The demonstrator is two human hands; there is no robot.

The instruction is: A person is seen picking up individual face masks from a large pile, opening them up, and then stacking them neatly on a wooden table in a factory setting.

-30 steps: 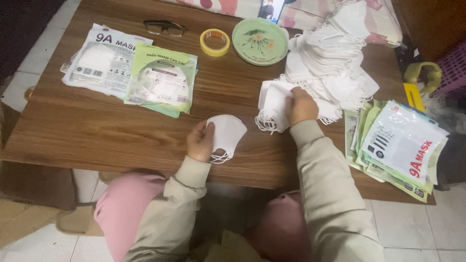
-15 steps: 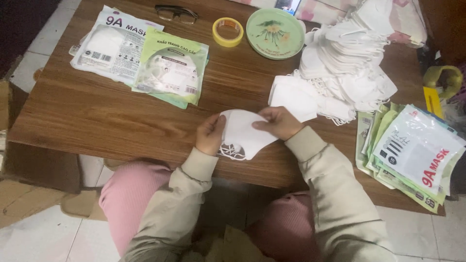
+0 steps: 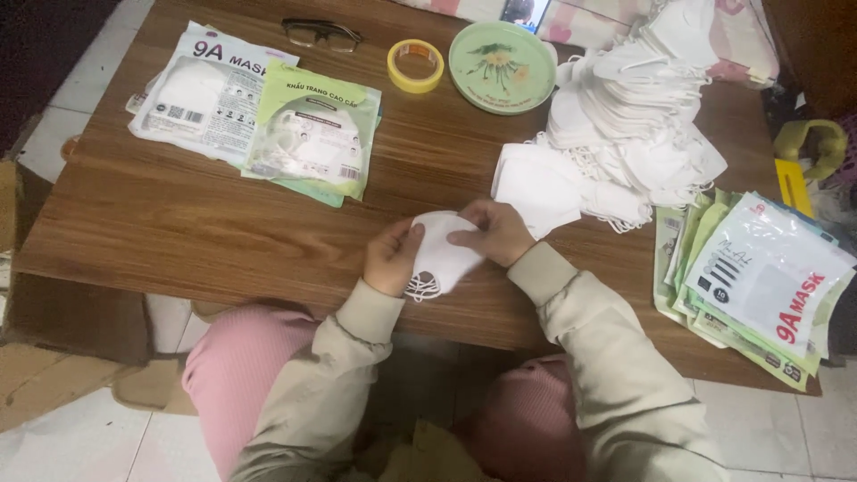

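Since a moment ago your right hand (image 3: 496,234) has left the mask pile (image 3: 630,134) and joined your left hand (image 3: 391,259) on the mask (image 3: 440,253). Both hands now pinch that mask between them, fingers closed on its edges, above the table's (image 3: 223,236) near edge. Its ear loops dangle below. Packets (image 3: 755,287) lie well to your right, more packets (image 3: 259,125) far left.
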